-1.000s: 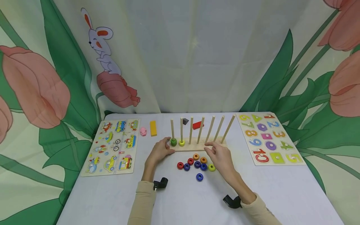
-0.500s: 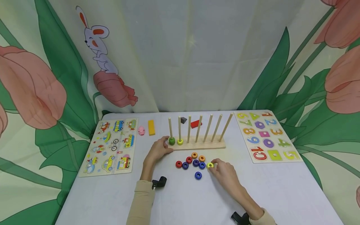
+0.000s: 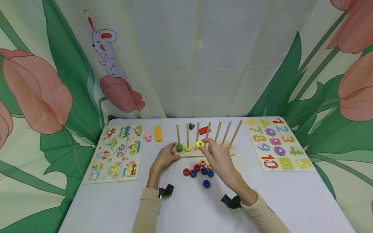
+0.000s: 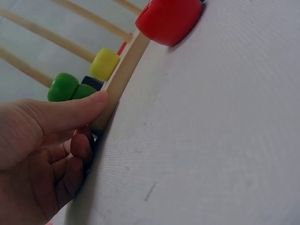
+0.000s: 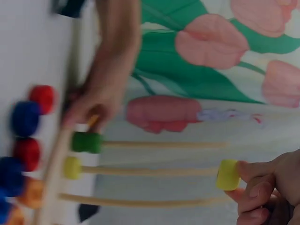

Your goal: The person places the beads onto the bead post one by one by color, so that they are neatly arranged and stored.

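Observation:
My right hand (image 3: 219, 158) pinches a yellow ring (image 3: 199, 144) between thumb and fingertips. In the right wrist view this yellow ring (image 5: 228, 175) is up beside the peg tips, off the pegs. Below it stands a wooden peg stand (image 3: 190, 153) with a row of several upright pegs. My left hand (image 3: 164, 159) grips the left end of its base; the left wrist view shows the thumb (image 4: 70, 112) along the front edge, fingers curled under the thumb at the end. Two green rings (image 4: 64, 86) sit on the first peg, and another yellow ring (image 4: 104, 63) on the second.
Loose red (image 3: 186, 172), blue (image 3: 206, 183) and orange rings (image 3: 202, 162) lie before the stand. Behind it are a dark block (image 3: 191, 126) and a red block (image 3: 205, 130). A vehicle puzzle board (image 3: 116, 152) lies left, a number puzzle board (image 3: 278, 144) right.
My right hand moved from above the stand to the loose yellow ring, took hold of it, and lifted it up and leftward to the pegs. The left hand stayed at the base's end.

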A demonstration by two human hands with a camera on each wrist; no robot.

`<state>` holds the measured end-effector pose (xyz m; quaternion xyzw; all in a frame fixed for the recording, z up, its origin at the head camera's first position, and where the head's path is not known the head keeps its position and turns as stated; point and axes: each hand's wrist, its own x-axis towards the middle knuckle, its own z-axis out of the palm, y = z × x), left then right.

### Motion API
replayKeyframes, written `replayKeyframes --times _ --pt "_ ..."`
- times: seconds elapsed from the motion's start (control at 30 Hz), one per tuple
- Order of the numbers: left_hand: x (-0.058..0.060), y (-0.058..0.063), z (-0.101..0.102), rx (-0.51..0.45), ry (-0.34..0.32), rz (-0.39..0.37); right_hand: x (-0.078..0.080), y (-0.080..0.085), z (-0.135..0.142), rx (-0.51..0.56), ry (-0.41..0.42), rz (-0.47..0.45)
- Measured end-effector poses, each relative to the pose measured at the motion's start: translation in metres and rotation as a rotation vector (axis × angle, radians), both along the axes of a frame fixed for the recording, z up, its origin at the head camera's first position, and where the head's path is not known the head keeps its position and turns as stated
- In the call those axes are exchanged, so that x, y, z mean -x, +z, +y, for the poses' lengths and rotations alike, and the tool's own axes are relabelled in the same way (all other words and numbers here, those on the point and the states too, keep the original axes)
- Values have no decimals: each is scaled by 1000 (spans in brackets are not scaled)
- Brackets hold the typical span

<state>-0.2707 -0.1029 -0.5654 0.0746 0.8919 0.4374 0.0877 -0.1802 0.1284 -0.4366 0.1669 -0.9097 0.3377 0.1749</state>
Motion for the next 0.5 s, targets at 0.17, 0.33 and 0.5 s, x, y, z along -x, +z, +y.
replayKeyframes --times 0.17,0.33,0.5 --pt "-1 -1 2 -16 -11 23 28 33 -18 24 19 114" --pt "-3 -1 0 -10 -10 28 50 45 -32 -12 34 128" --pt "-2 1 -3 -17 -16 32 59 44 -40 -46 19 86"
